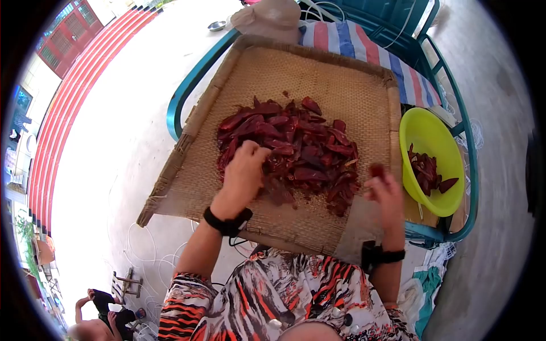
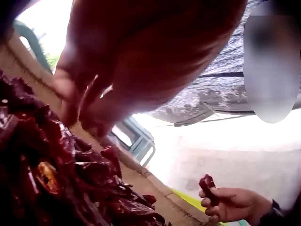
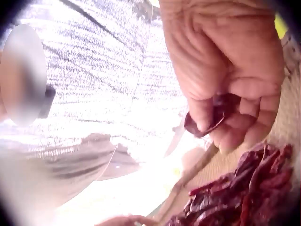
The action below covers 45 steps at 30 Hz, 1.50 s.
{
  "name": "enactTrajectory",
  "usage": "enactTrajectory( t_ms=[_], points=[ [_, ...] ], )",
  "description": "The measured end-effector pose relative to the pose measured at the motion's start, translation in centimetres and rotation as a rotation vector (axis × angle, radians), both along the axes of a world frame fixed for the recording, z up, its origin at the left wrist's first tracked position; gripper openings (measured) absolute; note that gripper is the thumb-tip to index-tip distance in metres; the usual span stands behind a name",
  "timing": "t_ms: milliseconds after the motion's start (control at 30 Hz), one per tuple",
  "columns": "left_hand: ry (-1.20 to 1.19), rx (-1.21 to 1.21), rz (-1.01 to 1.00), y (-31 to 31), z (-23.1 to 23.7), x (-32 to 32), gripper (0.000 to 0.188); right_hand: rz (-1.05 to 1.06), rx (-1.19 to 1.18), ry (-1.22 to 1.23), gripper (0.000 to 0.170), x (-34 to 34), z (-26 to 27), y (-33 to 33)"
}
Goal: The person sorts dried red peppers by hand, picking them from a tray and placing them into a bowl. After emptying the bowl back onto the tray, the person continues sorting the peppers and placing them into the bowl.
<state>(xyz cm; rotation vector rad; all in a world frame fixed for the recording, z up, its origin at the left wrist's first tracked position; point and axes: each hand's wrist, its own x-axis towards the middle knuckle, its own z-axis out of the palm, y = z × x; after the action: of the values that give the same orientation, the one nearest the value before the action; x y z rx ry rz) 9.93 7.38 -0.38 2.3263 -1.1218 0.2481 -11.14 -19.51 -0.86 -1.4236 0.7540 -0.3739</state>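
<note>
A heap of dried red chilies [image 1: 296, 142] lies on a woven tray [image 1: 318, 68]. My left hand [image 1: 242, 176] is over the heap's near left side, its fingers loosely bent. In the left wrist view that hand [image 2: 108, 80] shows light between thumb and fingers, with no chili visible between them. A blurred dark red patch shows just below it in the head view. My right hand [image 1: 387, 196], raised at the tray's right edge, pinches a dried chili [image 3: 207, 120] between thumb and curled fingers. The same chili stands up from the right hand in the left wrist view.
A yellow-green basin [image 1: 406, 153] with several chilies stands right of the tray. A teal metal frame [image 1: 181, 96] surrounds them, with a striped cloth [image 1: 369, 48] behind. A straw-coloured hat [image 1: 270, 20] sits at the back. Another person [image 1: 105, 318] is at lower left.
</note>
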Motion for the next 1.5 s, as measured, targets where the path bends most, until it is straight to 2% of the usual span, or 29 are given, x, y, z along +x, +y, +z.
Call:
enactTrajectory(
  t_ms=[33,100,200,300,400,433,467,533,667,700,800,900,1000,1067,1133,1167,1267,1300,1500],
  points=[
    [0.002,0.023,0.016,0.3,-0.4,0.8,0.029,-0.149,-0.021,-0.084,0.025,-0.9,0.5,-1.3],
    [0.004,0.07,0.045,0.6,-0.8,2.0,0.031,-0.344,0.328,-0.47,0.032,-2.3,-0.3,-5.0],
    [-0.063,0.206,0.04,0.7,-0.8,2.6,0.032,-0.491,0.501,-0.53,0.035,-3.4,1.3,-5.3],
    [-0.153,0.173,0.029,0.3,-1.3,3.1,0.029,-0.358,0.459,-0.441,0.039,-4.1,-0.3,-5.6],
    [-0.118,0.036,-0.077,-0.8,0.2,1.7,0.025,-0.177,0.031,-0.192,0.039,-1.7,0.6,-1.1],
    [-0.058,0.001,-0.139,-1.4,0.7,0.8,0.023,-0.018,-0.017,-0.151,0.039,-0.8,1.0,0.2],
    [0.035,0.111,-0.164,-1.8,1.1,-0.2,0.025,0.144,-0.062,-0.109,0.04,0.0,1.3,1.5],
    [0.14,0.112,-0.252,-2.6,1.1,-2.2,0.026,0.344,-0.168,-0.078,0.039,1.5,2.1,4.5],
    [0.212,0.076,-0.349,-3.6,1.2,-4.1,0.026,0.618,-0.383,-0.01,0.034,3.0,2.8,6.3],
    [0.207,0.072,-0.337,-3.7,0.8,-4.0,0.026,0.567,-0.282,-0.029,0.03,3.0,2.1,6.2],
    [0.284,-0.02,-0.326,-3.8,0.6,-3.7,0.025,0.365,-0.213,-0.059,0.026,2.8,1.1,5.6],
    [0.322,-0.055,-0.288,-3.8,1.2,-2.8,0.024,0.319,-0.041,-0.024,0.021,2.2,0.0,4.1],
    [0.26,-0.094,-0.193,-3.3,1.7,0.9,0.024,0.058,0.019,-0.089,0.019,1.1,0.2,1.6],
    [0.264,0.01,-0.03,-2.6,1.5,3.8,0.031,-0.203,0.037,-0.216,0.02,-0.4,0.8,-0.4],
    [0.054,0.051,0.103,-2.2,-0.1,6.3,0.035,-0.43,0.297,-0.44,0.021,-2.3,0.2,-3.2],
    [0.044,0.079,0.118,-2.2,-0.9,7.3,0.039,-0.542,0.427,-0.552,0.021,-3.0,-0.1,-4.1],
    [0.036,0.145,0.136,-2.7,-2.5,9.0,0.045,-0.468,0.53,-0.57,0.021,-4.3,-0.3,-4.6],
    [0.047,0.155,0.126,-3.0,-2.8,9.2,0.044,-0.498,0.519,-0.491,0.021,-3.9,-0.3,-3.9],
    [-0.04,0.171,0.066,-3.3,-3.8,9.2,0.035,-0.205,0.354,-0.346,0.02,-2.2,0.0,-0.7]
  ],
)
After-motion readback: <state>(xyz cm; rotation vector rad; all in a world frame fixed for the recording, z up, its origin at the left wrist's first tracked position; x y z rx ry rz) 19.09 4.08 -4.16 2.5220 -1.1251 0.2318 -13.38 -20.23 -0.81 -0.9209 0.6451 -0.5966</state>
